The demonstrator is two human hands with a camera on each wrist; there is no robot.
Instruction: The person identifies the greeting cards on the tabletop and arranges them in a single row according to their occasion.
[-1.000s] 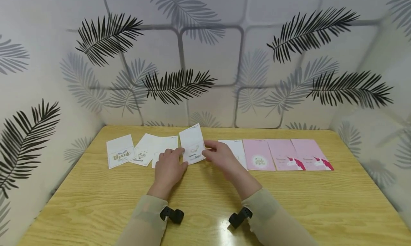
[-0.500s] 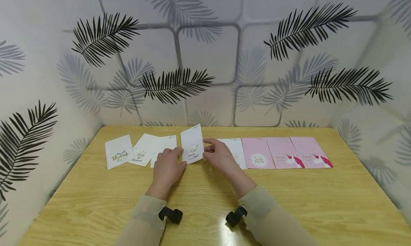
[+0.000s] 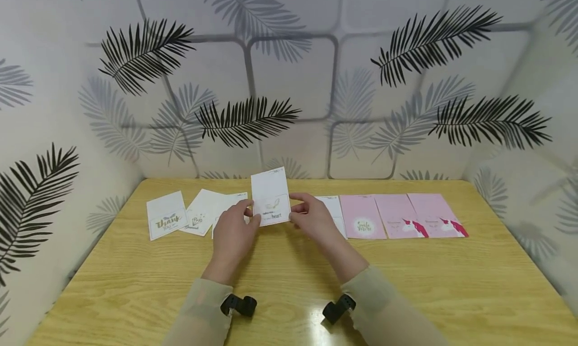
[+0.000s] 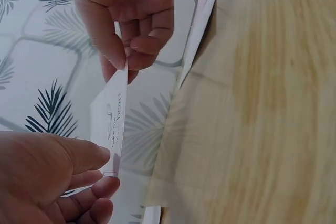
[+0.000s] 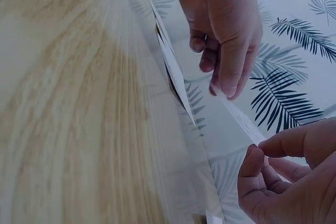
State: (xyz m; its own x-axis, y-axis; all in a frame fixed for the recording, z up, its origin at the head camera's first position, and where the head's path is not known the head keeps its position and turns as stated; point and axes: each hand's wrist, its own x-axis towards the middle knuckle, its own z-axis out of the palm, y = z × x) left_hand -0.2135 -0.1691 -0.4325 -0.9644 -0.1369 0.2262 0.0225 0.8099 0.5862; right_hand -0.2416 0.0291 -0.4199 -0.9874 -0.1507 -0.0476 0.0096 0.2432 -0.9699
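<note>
We see the heart card point(image 3: 270, 198) held up off the table point(image 3: 280, 286), slightly tilted, with its printed side toward the head camera. The left hand point(image 3: 234, 233) pinches its left edge near the bottom, and the right hand point(image 3: 313, 220) pinches the right edge. On both hands the fingers are bent, with thumb and forefinger brought together so that only the thin card lies between them.

To the left we find the thank-you card point(image 3: 167, 215), the diamond card point(image 3: 198, 218) close beside it, then a white card point(image 3: 236, 199) partly hidden by the left hand. To the right, another white card point(image 3: 335, 211) shows partly behind the right hand, followed by the pink smile card point(image 3: 363, 215) and two pink unicorn cards point(image 3: 397, 210) at the end. Behind the table we see a leaf-patterned wall point(image 3: 293, 85).
</note>
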